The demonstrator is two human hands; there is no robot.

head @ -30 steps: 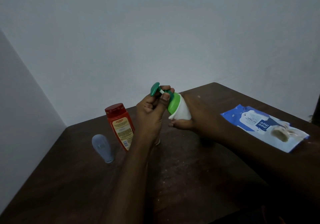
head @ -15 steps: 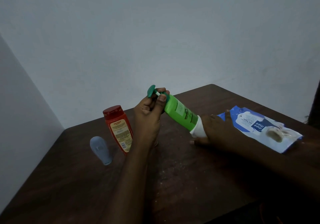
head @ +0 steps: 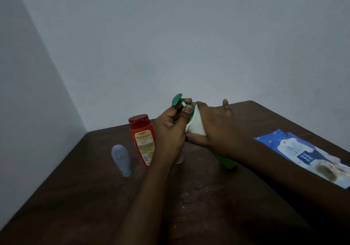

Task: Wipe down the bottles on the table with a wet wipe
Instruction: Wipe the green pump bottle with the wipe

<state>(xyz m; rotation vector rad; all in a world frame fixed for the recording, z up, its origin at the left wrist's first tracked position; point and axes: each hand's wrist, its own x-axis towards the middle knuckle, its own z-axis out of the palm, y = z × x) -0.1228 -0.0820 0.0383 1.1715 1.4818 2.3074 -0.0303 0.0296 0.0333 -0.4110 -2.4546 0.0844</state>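
A grey bottle and a red bottle stand on the counter just left of the hands, with the wipes pack off right. The left hand pinches the pump neck of the tilted green bottle mid-counter. The right hand wraps its fingers and a white wipe round the upper body.

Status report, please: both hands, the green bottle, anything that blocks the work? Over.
Left hand grips pump neck of green plastic pump bottle. Right hand wraps white wet wipe round its upper body. Red plastic bottle stands close by left wrist, contact unclear.
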